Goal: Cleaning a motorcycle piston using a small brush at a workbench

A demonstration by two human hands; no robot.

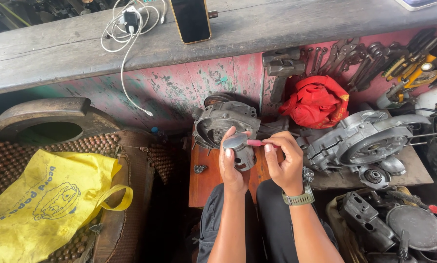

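A recessed, pink-painted tool tray (374,44) along the far right is seen packed with wrenches, pliers and yellow-handled tools; a crumpled red cloth (317,101) is lodged at its front edge. A yellow plastic carrier bag (43,199) is laid on a beaded seat mat at the near left; its contents cannot be told. The small grey metal cylindrical part (240,149) is held over the near edge of a reddish-brown wooden board (204,182), above the knees; its surface is dull, rounded on top, with an opening in the side wall. It is gripped by the left hand (232,165), fingers curled round it and thumb on top. The right hand (284,163) is closed on a thin pink-handled tool (256,143), whose tip is touching the part's upper rim. Just behind, at the board's far edge, a grey engine casing (221,122) is stood; a larger silver crankcase half (364,139) lies to the right. On the weathered plank shelf (277,29), a phone (191,19) and a white charger cable (126,29) are rested.
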